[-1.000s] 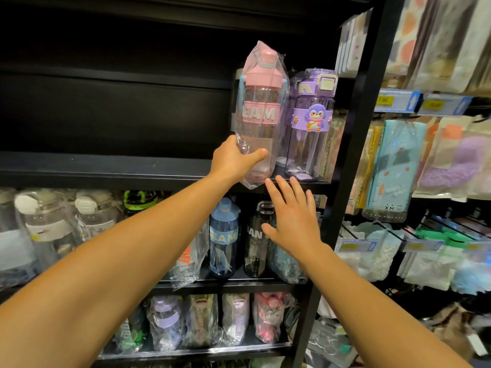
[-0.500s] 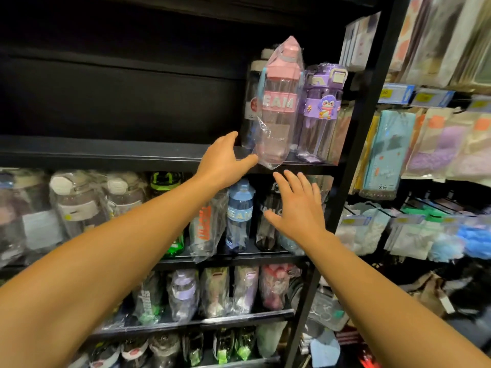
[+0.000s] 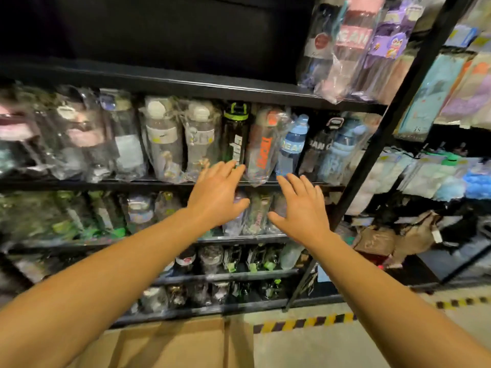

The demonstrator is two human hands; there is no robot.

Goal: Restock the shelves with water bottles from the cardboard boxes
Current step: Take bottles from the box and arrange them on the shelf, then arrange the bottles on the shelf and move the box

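Below the pink bottle [image 3: 345, 49], both hands are now free and spread. The left hand [image 3: 216, 193] no longer grips that bottle's wrapped base as it did a second ago; its fingers lie straight and fanned, holding nothing, well under the bottle and level with the row one shelf down. The right hand [image 3: 303, 205] hangs just beside it, palm forward and fingers apart, equally empty and about as far below the bottle.

That pink bottle now stands alone in its clear plastic bag on the top shelf [image 3: 186, 83], touching the purple bottle [image 3: 388, 46] on its far side, with its loose wrap hanging over the shelf's front edge. It looks slightly tilted, though the wide lens may account for that.

Under the pink bottle's shelf, the next row is packed with wrapped bottles, among them a black one with a green cap [image 3: 235, 134] and a blue one [image 3: 292, 144]. Far beneath, at the foot of the shelving, the view has dipped to show the flaps of a cardboard box [image 3: 172, 341].

One more bottle appears placed; the hands and gaze dropping toward the box suggest the next bottle is about to be fetched.
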